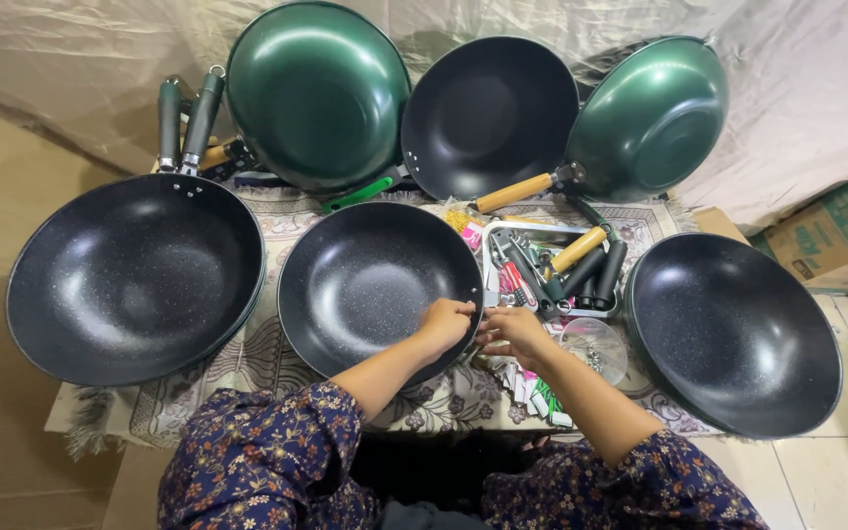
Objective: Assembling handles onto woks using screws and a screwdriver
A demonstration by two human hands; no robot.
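Patterned mat (247,368), speckled round wok (370,285), both hands at rim.

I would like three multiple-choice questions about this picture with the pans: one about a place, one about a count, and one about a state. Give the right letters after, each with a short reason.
1. Where do both hands meet?
A. At the right rim of the middle black pan
B. Inside the large left pan
C. On the cardboard box

2. How many pans lean against the sheet at the back?
A. One
B. Three
C. Five

3. How does the right-hand leaning pan show itself?
A. Black inside facing the camera
B. Green outside facing the camera
C. Lying flat on the mat

Answers:
1. A: the left hand and right hand sit at the rim of the middle black pan.
2. B: two green pans and a black pan lean there.
3. B: its green underside is turned outward.
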